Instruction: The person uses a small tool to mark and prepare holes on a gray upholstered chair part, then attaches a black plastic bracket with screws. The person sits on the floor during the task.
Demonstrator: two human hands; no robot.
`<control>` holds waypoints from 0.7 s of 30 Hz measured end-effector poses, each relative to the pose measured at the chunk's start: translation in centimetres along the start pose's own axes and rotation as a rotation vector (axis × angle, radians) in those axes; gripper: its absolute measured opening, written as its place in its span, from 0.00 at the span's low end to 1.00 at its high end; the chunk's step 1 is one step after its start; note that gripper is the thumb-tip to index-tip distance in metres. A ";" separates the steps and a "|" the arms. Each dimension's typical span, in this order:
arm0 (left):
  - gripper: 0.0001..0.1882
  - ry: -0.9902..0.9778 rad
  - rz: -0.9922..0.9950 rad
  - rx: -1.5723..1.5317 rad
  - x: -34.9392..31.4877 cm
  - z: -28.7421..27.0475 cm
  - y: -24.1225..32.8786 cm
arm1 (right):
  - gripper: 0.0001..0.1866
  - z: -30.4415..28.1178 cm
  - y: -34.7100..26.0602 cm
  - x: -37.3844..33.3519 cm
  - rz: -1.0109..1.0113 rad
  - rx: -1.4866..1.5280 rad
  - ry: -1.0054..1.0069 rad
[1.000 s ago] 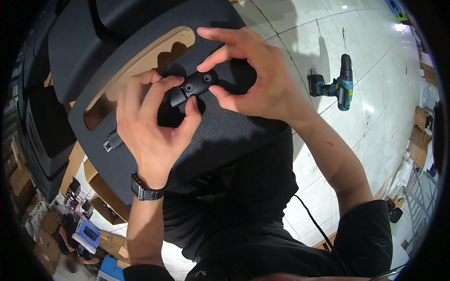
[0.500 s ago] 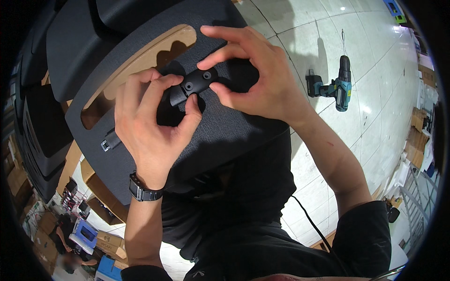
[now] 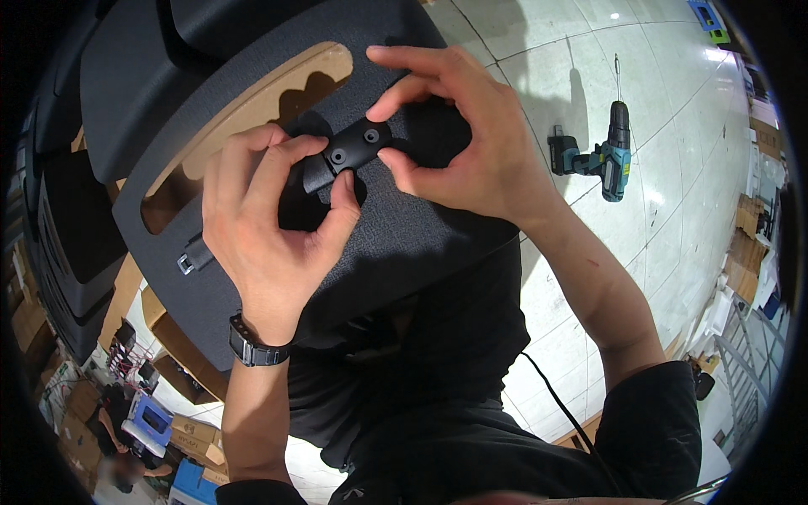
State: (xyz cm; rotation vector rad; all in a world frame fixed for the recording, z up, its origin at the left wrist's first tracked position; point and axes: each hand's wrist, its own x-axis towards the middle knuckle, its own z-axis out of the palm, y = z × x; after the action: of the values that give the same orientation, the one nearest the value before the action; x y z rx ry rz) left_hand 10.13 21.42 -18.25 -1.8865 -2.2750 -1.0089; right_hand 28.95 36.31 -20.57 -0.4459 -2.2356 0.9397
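Note:
A black two-hole end cap (image 3: pixel 357 146) lies on a dark textured panel (image 3: pixel 404 236) with a long wood-edged slot. My left hand (image 3: pixel 265 202) pinches the cap's left end between thumb and bent fingers. At the cap's right end, my right hand (image 3: pixel 471 143) has its thumb tip against the lower edge and a fingertip at the upper edge; the index finger stands raised. A dark bar with a metal tip (image 3: pixel 192 257) sticks out left of my left hand. Whether it joins the cap is hidden under that hand.
A teal and black cordless drill (image 3: pixel 617 160) with a long bit lies on the tiled floor (image 3: pixel 682 109) to the right. More dark panels (image 3: pixel 126 76) stand at the left. Cardboard boxes (image 3: pixel 198 438) and another person (image 3: pixel 126 442) are at the lower left.
My right fingertips have shifted slightly right along the cap. The panel and my left hand have moved very slightly left; the left hand keeps its pinch.

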 end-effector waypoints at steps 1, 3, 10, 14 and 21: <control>0.19 -0.001 -0.001 0.000 0.0 0.0 0.0 | 0.45 0.0 0.0 0.0 -0.010 -0.010 0.000; 0.19 -0.010 0.005 0.004 0.0 -0.1 0.1 | 0.45 -0.1 0.1 0.0 -0.031 -0.031 -0.001; 0.18 -0.032 0.035 0.023 0.1 -0.2 0.2 | 0.45 -0.3 0.0 0.0 -0.033 -0.061 -0.027; 0.17 -0.040 0.042 0.006 0.1 -0.3 0.0 | 0.44 -0.2 -0.1 0.0 -0.038 -0.052 -0.019; 0.15 -0.070 0.137 0.029 -0.1 -0.1 -0.3 | 0.41 -0.4 0.1 -0.1 -0.071 -0.117 -0.021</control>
State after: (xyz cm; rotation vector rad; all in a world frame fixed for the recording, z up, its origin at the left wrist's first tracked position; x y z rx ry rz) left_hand 9.82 21.29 -18.37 -2.0641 -2.1477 -0.9013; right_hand 29.30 36.53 -20.43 -0.4084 -2.3178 0.7834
